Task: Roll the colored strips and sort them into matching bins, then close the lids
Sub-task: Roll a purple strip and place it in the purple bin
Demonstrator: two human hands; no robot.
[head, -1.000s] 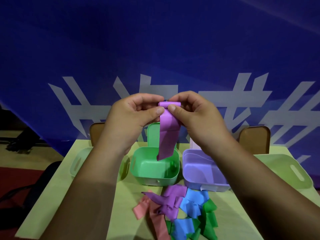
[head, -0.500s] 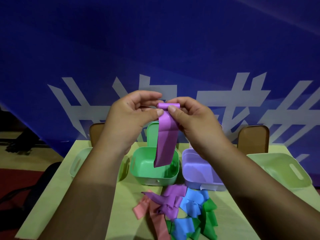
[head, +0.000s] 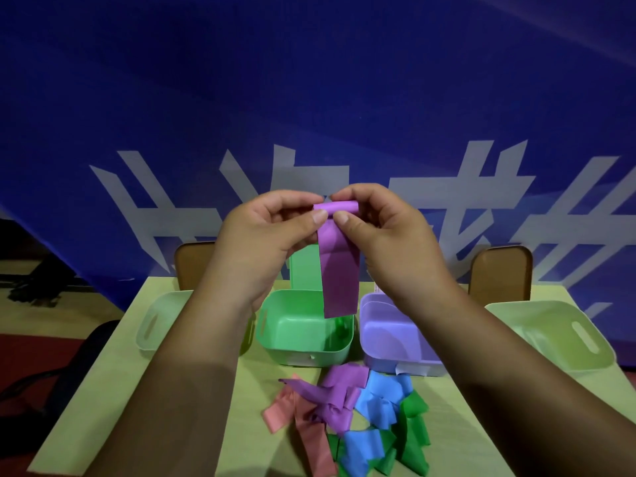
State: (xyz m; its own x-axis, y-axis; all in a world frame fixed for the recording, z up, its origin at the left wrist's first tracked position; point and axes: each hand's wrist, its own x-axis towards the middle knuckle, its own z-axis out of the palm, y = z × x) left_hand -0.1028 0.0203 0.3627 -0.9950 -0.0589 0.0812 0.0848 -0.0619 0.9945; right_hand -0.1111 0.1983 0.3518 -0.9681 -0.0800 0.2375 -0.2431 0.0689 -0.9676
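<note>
Many loose strips [head: 344, 418] heaped at six o'clock. Beyond, green bin [head: 303, 352], lid [head: 303, 266] up, small green shape [head: 340, 328] inside; purple bin [head: 389, 339] at its three o'clock. Higher, left hand [head: 261, 242] and right hand [head: 389, 242] pinch the purple strip [head: 339, 277], top rolled, tail dangling over the green bin.

No readable text anywhere. Blue banner [head: 309, 98] behind the table [head: 256, 383] carried big white character strokes [head: 447, 187], partly covered and cut off, not legible as words. White sticker [head: 418, 370] on purple bin [head: 385, 339] front: print too small. Pale sticker [head: 303, 357] on green bin [head: 299, 335] front: same.
</note>
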